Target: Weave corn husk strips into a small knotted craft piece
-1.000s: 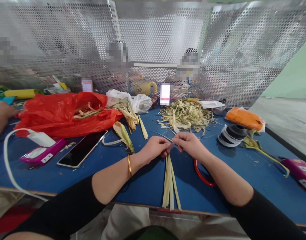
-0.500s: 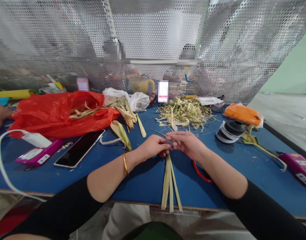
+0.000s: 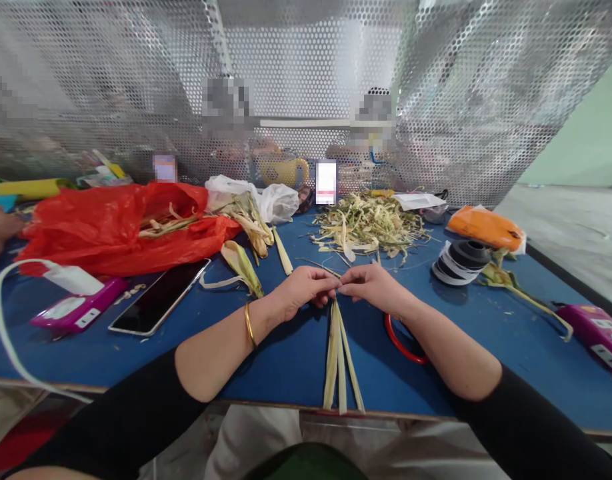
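Three pale corn husk strips hang fanned out below my fingertips, their lower ends near the table's front edge. My left hand pinches their gathered top. Thumb and fingers of my right hand are closed at the same spot, touching the left fingertips; the exact bit between them is hidden. A thin dark stalk or wire sticks out to the upper left behind the fingers. Beside my right wrist lies a red ring, partly covered by the forearm.
On the blue table sit a red plastic bag of husks, a phone, purple power strips, a shredded husk pile, black-and-white spools and an orange packet. Another person's hand is at far left. A perforated screen stands behind.
My right hand has turned, its fingers now pointing left and meeting my left fingertips. The husk strips have risen slightly, their lower ends a little farther from me.
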Action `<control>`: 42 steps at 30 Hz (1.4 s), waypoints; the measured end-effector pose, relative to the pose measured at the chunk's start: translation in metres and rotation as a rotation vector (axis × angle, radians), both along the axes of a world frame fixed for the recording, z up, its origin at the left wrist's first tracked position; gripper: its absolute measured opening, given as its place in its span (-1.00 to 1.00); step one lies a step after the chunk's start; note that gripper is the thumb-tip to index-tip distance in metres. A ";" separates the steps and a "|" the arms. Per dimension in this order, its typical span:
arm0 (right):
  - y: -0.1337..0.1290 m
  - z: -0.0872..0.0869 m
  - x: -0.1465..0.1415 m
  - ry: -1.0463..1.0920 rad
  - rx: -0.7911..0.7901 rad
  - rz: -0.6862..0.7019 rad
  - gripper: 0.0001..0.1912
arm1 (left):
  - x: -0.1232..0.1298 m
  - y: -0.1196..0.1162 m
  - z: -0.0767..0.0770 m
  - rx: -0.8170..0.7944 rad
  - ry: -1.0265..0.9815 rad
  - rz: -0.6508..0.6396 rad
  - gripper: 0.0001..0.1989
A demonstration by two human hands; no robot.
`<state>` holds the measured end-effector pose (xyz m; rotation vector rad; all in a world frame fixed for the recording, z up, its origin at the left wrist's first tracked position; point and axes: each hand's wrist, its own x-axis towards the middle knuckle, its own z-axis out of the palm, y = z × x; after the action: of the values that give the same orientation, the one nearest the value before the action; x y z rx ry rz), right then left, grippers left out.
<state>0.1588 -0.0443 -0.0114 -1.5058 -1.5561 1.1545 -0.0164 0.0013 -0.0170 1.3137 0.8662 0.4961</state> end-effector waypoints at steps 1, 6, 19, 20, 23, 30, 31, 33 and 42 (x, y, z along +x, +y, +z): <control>0.001 -0.001 0.001 -0.039 0.013 -0.016 -0.85 | 0.000 0.000 -0.001 -0.005 0.000 0.013 -0.78; 0.001 0.004 0.004 -0.210 0.080 -0.044 -0.79 | 0.000 0.002 -0.004 -0.037 -0.007 0.074 -0.80; -0.003 0.020 0.010 0.005 -0.013 0.108 -0.72 | -0.001 0.003 -0.001 0.044 0.038 0.109 -0.79; -0.002 0.018 0.010 0.020 0.004 0.019 -0.76 | -0.001 0.003 -0.001 0.055 0.043 0.105 -0.78; 0.002 0.009 0.006 0.051 0.020 -0.123 -0.96 | -0.002 0.003 0.000 0.101 0.035 0.089 -0.78; -0.003 0.003 -0.007 0.234 -0.066 -0.062 -0.80 | -0.002 0.003 0.001 0.124 -0.037 0.007 -0.82; -0.003 0.003 -0.007 0.260 -0.081 -0.050 -0.80 | -0.002 0.002 0.001 0.112 -0.046 -0.001 -0.82; -0.003 0.003 -0.005 0.301 -0.105 -0.025 -0.81 | -0.002 0.002 0.002 0.083 -0.062 -0.011 -0.80; -0.003 0.005 -0.006 0.248 -0.100 -0.037 -0.91 | -0.002 0.003 0.002 0.086 -0.053 0.002 -0.81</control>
<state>0.1527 -0.0468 -0.0066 -1.3878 -1.3161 1.3586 -0.0186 0.0041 -0.0152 1.3721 0.8105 0.5726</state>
